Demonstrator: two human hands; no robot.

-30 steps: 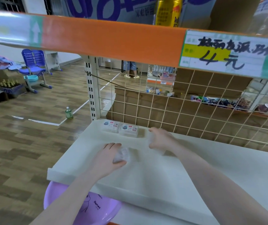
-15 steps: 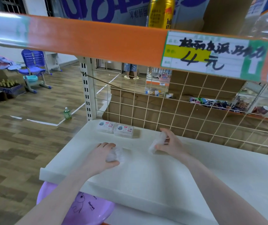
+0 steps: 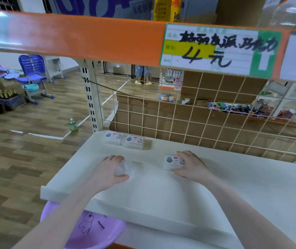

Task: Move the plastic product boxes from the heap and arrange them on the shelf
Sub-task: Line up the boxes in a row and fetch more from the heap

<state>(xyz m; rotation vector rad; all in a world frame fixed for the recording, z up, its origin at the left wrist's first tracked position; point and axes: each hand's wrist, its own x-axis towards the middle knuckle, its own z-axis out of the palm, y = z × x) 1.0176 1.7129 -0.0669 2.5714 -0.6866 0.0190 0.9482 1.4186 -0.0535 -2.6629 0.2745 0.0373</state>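
Observation:
Two clear plastic product boxes (image 3: 113, 138) (image 3: 133, 141) with printed labels lie side by side at the back left of the white shelf (image 3: 161, 191), against the wire grid. My right hand (image 3: 191, 165) grips a third labelled box (image 3: 173, 161), which lies flat on the shelf, label up, to the right of the pair and nearer to me. My left hand (image 3: 110, 169) rests on the shelf and holds another clear box (image 3: 124, 168), mostly hidden under my fingers.
A wire grid back panel (image 3: 197, 123) closes the shelf's rear. An orange shelf edge (image 3: 89, 36) with a price tag hangs overhead. A purple basin (image 3: 89, 230) sits below the shelf's front left corner. A small bottle (image 3: 73, 125) stands on the wood floor.
My right hand has turned its box from upright on edge to flat on the shelf, label up. My left hand has stayed put with its box.

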